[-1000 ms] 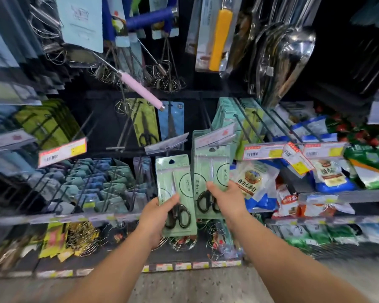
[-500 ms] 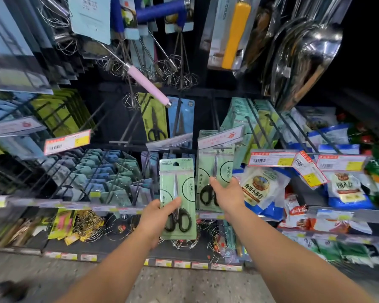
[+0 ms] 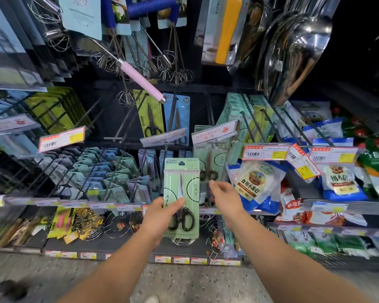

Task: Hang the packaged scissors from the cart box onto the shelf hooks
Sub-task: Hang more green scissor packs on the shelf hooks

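Nearest me, my left hand point(image 3: 160, 217) grips a green scissors pack point(image 3: 181, 200) upright, thumb across its front, fingers behind. Just right of it, my right hand point(image 3: 224, 196) hangs empty, fingers loosely spread. Beyond the right hand's fingertips, a second pack point(image 3: 210, 165) hangs on a shelf hook under a price tag point(image 3: 214, 134). Farther up, whisks point(image 3: 173, 68) hang.

Dark shop shelving point(image 3: 206, 88) crowded with hanging goods above a speckled floor point(image 3: 184, 281).

Pale green scissors pack point(image 3: 181, 200), black handles; pink-handled whisk point(image 3: 140, 80) above
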Available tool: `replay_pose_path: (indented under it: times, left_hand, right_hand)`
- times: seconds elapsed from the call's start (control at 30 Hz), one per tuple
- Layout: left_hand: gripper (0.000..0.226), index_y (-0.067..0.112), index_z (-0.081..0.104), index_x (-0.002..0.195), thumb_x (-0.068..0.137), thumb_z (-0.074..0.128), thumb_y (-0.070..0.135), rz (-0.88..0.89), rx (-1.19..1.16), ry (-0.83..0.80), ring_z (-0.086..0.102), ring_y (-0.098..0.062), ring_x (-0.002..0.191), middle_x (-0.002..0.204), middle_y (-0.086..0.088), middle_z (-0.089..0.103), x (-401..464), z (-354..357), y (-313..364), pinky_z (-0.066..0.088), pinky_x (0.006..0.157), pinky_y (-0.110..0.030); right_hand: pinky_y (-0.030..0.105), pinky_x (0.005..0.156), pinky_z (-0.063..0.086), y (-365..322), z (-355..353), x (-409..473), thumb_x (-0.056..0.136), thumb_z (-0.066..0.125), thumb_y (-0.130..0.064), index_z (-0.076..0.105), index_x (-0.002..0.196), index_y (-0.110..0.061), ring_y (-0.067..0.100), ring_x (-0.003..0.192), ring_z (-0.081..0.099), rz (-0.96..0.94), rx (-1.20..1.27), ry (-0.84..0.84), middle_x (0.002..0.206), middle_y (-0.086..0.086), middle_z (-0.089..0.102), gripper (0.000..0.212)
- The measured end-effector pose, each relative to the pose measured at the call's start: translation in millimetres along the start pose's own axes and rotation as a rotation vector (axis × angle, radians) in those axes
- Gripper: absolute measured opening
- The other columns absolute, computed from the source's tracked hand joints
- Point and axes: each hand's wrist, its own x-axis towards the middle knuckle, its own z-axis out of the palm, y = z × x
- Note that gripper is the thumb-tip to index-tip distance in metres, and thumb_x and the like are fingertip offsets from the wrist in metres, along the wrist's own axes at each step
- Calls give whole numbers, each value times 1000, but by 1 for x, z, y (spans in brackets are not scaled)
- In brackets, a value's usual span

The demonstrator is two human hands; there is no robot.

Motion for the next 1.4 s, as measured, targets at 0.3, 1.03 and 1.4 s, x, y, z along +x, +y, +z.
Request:
replay_pose_path:
  times: [0.3, 1.03, 1.4]
  left_hand:
    - [8, 18, 65, 98, 91, 68, 16, 144, 98, -12, 69, -18, 93, 96, 0, 73, -6, 33, 27, 55, 80, -31]
    - [58, 14, 49, 142, 91, 64, 38, 99, 434, -73, 55, -19, 124, 141, -3, 56, 23, 59, 44, 45, 104, -36]
    - [63, 20, 37, 147, 93, 52, 48, 118, 1352, -8, 36, -29, 138, 149, -7, 40, 10, 5, 19, 30, 113, -44]
  right_hand:
    - [40, 94, 54, 19, -9, -17, 91, 68, -24, 68, 100, -28, 10, 98, 70, -223, -68, -219, 102, -7, 75, 9]
    - [29, 88, 47, 8, -27, 18, 95, 59, -37, 53, 126, -14, 21, 108, 61, -181, -365, -26, 115, 0, 65, 39]
    - [43, 109, 30, 14, 25, -3, 94, 55, -37, 36, 145, -25, 29, 134, 36, -300, -1148, -269, 144, 6, 42, 56]
